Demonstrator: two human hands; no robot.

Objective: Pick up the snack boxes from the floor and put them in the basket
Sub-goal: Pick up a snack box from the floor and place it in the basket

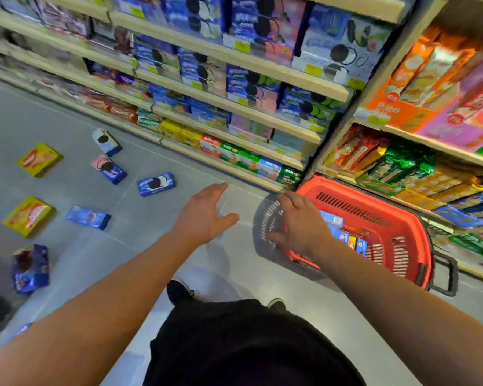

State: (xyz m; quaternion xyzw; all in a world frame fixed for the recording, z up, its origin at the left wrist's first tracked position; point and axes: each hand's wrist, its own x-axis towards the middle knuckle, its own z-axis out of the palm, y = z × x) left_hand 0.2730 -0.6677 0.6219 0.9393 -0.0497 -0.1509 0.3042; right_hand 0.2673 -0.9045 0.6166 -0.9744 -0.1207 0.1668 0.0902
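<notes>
A red plastic basket [379, 207] stands on the floor at the right, beside the shelf foot, with blue snack boxes [335, 222] lying inside. My right hand [296, 221] hovers over the basket's near-left rim, fingers spread and holding nothing. My left hand [205, 215] is stretched out over bare floor left of the basket, fingers straight and empty. Several snack boxes lie scattered on the floor to the left: a blue cookie box [156, 183], a blue box [88, 217], two yellow boxes [39, 158] [28, 215], a pink-blue box [109, 168].
Stocked store shelves [234, 126] run along the far side and the right. A white-blue box [106, 141] lies near the shelf base, and a dented blue box [30, 270] stands at the far left. My feet [179, 291] are on the grey tile floor.
</notes>
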